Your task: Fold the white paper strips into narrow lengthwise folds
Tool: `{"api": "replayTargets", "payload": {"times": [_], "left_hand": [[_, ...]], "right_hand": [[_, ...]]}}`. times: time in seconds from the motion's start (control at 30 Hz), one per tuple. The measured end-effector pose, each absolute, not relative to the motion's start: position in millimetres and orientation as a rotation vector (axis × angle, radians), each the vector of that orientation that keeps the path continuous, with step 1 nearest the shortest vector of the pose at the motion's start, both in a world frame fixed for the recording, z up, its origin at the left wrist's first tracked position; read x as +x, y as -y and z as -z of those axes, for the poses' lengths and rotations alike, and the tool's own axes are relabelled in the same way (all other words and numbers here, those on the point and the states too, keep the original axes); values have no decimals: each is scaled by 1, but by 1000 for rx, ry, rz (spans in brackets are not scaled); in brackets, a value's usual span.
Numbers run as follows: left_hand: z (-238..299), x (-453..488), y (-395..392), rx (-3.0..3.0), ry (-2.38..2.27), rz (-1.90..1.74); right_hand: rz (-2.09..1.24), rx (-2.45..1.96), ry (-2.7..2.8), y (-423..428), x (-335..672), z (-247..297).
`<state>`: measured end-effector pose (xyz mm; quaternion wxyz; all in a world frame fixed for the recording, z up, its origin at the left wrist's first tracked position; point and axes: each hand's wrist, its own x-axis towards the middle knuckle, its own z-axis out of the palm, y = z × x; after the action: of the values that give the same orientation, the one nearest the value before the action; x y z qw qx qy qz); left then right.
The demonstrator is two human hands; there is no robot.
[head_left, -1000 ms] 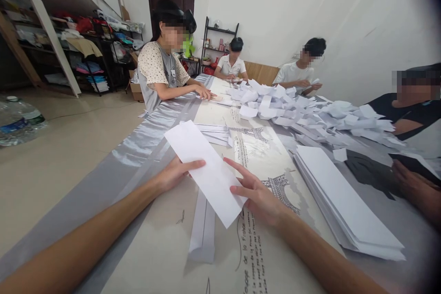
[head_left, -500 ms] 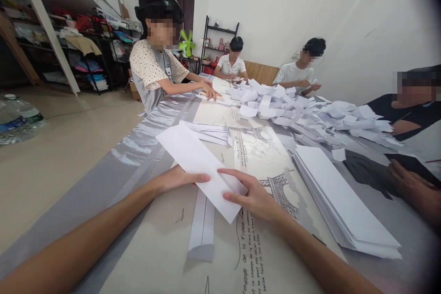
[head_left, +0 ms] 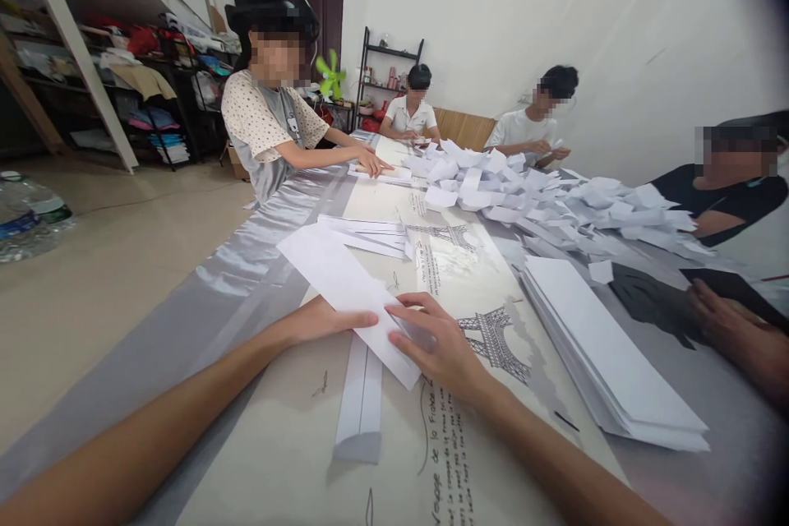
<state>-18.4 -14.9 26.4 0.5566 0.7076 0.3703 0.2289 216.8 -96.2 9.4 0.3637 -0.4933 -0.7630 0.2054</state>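
A white sheet (head_left: 324,259) lies slantwise above the desk (head_left: 271,283), between the person's two hands. The left hand (head_left: 314,320) has its grip clenched on the sheet's near left side, thumb on top, other fingers hidden below. The right hand (head_left: 440,345) rests thumb and forefinger on the near right end; whether its grip has closed there, I cannot tell. Straight under the sheet a folded strip (head_left: 359,407) juts out towards the wearer, and just past its far end lie lined strips (head_left: 376,238), partly covered by it. To the right, near the right forearm, stands a stack of long sheets (head_left: 607,345), and beyond it a loose heap of paper pieces (head_left: 493,181) spreads along the far right side. A co-worker's hand (head_left: 733,329) holds something dark at the right border; another co-worker (head_left: 265,115) leans in at the far left. The desk's left edge runs under the left forearm, grey cloth draping towards the floor (head_left: 123,255). Bare printed cloth (head_left: 265,444) shows left of the folded strip, and a narrower band separates the right hand from the stack
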Motion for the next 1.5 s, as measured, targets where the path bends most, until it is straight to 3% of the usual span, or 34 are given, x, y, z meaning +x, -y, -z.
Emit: {"api": "replayTargets", "payload": {"times": [0.27, 0.7, 0.9, 1.5], "left_hand": [[-25, -19, 13, 1769, -659, -448], [-24, -14, 19, 1669, -940, -696], [-36, -8, 22, 1638, -706, -846], [-19, -8, 4, 1165, -681, -1191]], "right_hand": [[-551, -1254, 1839, 96, 209, -12], [-406, -1155, 1728, 96, 217, -21], [-586, -1122, 1688, 99, 216, -29], [-805, -1183, 1661, 91, 224, -29]]}}
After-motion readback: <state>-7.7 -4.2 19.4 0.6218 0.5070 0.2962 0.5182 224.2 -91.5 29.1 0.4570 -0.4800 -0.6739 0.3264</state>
